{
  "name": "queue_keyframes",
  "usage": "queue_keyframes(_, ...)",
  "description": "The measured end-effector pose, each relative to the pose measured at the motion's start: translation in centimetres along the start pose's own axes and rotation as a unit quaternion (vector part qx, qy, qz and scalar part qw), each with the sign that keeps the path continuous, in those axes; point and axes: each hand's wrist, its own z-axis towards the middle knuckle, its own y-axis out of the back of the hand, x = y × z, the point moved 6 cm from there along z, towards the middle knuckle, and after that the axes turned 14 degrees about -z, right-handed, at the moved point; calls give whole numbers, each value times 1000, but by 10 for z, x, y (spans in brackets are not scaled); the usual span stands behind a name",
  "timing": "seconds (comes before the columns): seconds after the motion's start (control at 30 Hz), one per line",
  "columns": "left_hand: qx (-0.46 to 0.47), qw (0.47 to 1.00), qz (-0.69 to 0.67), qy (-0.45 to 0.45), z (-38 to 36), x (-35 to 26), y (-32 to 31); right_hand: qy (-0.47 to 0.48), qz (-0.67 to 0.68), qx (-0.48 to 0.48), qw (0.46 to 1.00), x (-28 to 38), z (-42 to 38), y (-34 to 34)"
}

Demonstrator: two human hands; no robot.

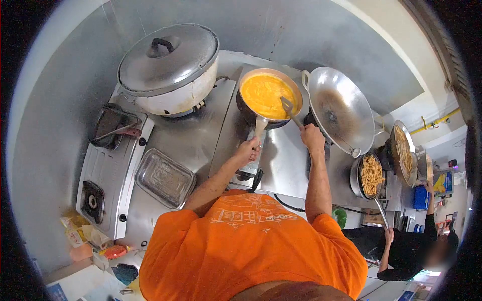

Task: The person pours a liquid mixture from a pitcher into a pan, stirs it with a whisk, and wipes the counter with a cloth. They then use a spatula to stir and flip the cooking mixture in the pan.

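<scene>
A deep frying pan (244,105) full of yellow-orange sauce (263,93) sits on the stove in front of me. My left hand (248,152) is closed around the pan's pale handle (260,129). In my right hand (313,138) I grip a slotted spatula (287,105), its head at the sauce's right side. Part of the spatula's head dips into the sauce. Just right of the pan stands a large metal wok (346,100) with brown staining inside.
A big lidded pot (168,65) stands at the back left. Nearer are a two-burner stove (108,175) and a glass dish (165,178). On the right, a co-worker (409,248) holds a pan of brown strips (371,175); another filled wok (403,150) is beyond it.
</scene>
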Motion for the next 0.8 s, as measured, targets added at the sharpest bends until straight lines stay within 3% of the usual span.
queue_keyframes(0.3,-3,1000,-5,5,-1,-1,2,146,181,46,971,35,28,-65)
queue_keyframes(0.43,-12,1000,-4,7,-4,-2,-1,88,260,116,955,55,1,-51)
queue_keyframes(0.57,-7,1000,-26,5,-2,0,0,33,428,149,891,60,-10,-79)
queue_keyframes(0.8,-4,1000,-11,8,-3,0,1,37,368,2,929,48,-5,-73)
